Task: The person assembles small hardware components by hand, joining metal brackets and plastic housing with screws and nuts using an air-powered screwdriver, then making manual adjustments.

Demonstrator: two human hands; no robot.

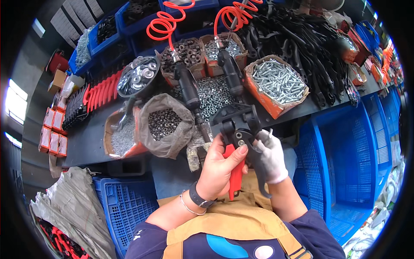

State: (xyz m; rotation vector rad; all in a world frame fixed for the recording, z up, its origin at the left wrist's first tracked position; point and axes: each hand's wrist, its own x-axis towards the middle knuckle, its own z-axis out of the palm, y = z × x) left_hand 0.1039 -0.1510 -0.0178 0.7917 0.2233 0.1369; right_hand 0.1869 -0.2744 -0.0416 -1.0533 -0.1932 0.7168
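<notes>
Above my lap, my left hand (pixel 221 164), bare and with a dark wristband, is closed round the red handle of a hand tool (pixel 235 177), its thumb lying near the pivot. Two round silver fasteners show on the tool's black head, and a dark curved arm hangs from it on the right. My right hand (pixel 271 159), in a white glove, is closed at the right side of that head; a small pale piece sticks up at its fingertips. Just beyond, a black bracket (pixel 235 113) stands at the bench edge. The right fingers partly hide their grip.
Two black air drivers (pixel 187 86) hang on red coiled hoses beyond my hands. A box of silver screws (pixel 278 82), a bag of dark nuts (pixel 161 125) and loose nuts (pixel 213 97) lie on the bench. Blue crates (pixel 345 159) stand at right, another (pixel 125 207) at left.
</notes>
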